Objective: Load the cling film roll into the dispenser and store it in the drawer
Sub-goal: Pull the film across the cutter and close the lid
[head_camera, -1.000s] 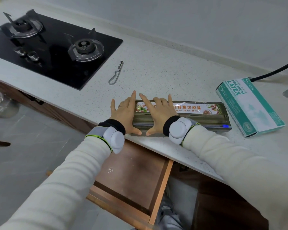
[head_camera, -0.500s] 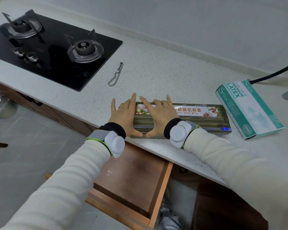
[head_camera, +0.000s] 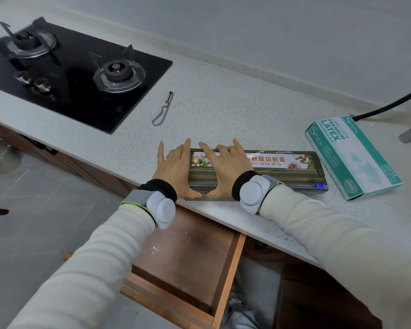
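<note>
Hardly any change from half a second ago: both hands flat on the left end of the cling film dispenser [head_camera: 259,172], same spots as before. Left hand [head_camera: 176,169] spread over the dispenser's left corner, fingers splayed toward the far side, thumb along the near edge; grip open, pressing down rather than closed round anything. Right hand [head_camera: 226,169] just beside it, likewise open and flat on the lid, thumb tip nearly meeting the left thumb. Dispenser lying lengthwise near the front edge of the speckled bench [head_camera: 223,103], lid closed, printed label facing up, blue slider [head_camera: 319,186] at its right end. Wooden drawer [head_camera: 188,257] pulled open below the hands, nothing of the dispenser in it yet. Latex glove box [head_camera: 351,157] to the right, close to the dispenser's end but apart. Peeler [head_camera: 163,110] farther back, gas hob [head_camera: 64,72] at far left, all unmoved.
</note>
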Demonstrator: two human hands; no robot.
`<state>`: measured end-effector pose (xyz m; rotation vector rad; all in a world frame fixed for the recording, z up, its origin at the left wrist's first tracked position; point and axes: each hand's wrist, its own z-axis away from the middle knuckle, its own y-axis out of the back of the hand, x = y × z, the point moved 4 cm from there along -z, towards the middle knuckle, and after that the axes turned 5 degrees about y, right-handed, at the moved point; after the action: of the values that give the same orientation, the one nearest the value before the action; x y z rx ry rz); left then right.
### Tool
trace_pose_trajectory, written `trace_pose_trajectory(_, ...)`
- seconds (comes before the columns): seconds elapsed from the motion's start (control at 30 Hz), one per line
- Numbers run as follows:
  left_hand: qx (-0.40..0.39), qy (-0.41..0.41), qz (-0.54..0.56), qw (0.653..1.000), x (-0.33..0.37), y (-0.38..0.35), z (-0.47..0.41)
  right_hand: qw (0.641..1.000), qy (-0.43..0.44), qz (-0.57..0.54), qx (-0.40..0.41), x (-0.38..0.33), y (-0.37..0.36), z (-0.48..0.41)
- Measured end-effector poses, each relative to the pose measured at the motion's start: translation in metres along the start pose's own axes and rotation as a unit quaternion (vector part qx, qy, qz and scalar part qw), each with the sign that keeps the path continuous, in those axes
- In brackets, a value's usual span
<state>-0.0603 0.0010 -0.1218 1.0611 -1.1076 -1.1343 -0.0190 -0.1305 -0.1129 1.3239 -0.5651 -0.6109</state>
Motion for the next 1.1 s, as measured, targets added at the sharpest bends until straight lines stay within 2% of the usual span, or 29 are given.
trace_pose_trajectory(0.5,0.010,0.000,0.005,1.000,-0.003,-0.001,0.000,1.000,0.007,0.012,0.009,0.003,-0.001,-0.001)
trace_pose_trajectory(0.9,-0.025,0.006,0.057,0.998,-0.009,0.003,-0.041,0.998,-0.033,-0.056,-0.009,0.030,0.002,-0.023)
trace_pose_trajectory(1.0,-0.038,0.006,0.115,0.993,-0.011,0.003,-0.044,0.993,-0.036,-0.112,-0.003,0.045,0.004,-0.018)
trace_pose_trajectory(1.1,-0.003,0.023,0.199,0.980,-0.010,0.014,-0.045,0.987,-0.052,-0.151,0.033,0.067,0.010,-0.011)
